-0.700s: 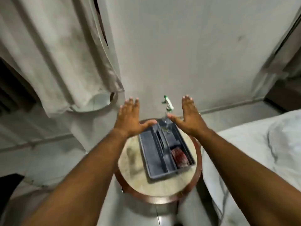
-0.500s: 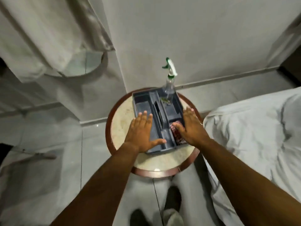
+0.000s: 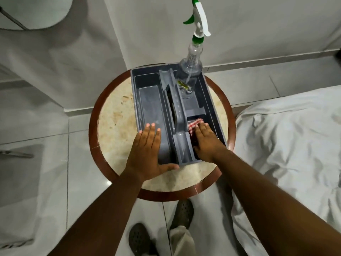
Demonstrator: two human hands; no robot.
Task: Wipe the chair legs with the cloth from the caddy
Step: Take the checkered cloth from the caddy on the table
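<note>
caddy (image 3: 212, 100) left compartment open, centre handle (image 3: 178, 115) and spray bottle (image 3: 190, 74) obstruct

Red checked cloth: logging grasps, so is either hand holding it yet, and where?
Not clearly. The right hand lies flat on the cloth; left hand rests on the caddy.

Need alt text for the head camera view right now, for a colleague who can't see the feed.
A person's right hand reaches into the near right compartment of a grey caddy onto a red checked cloth, while the left hand rests flat on the caddy's near left edge. The caddy sits on a round table and holds an upright spray bottle at its far right.
</note>
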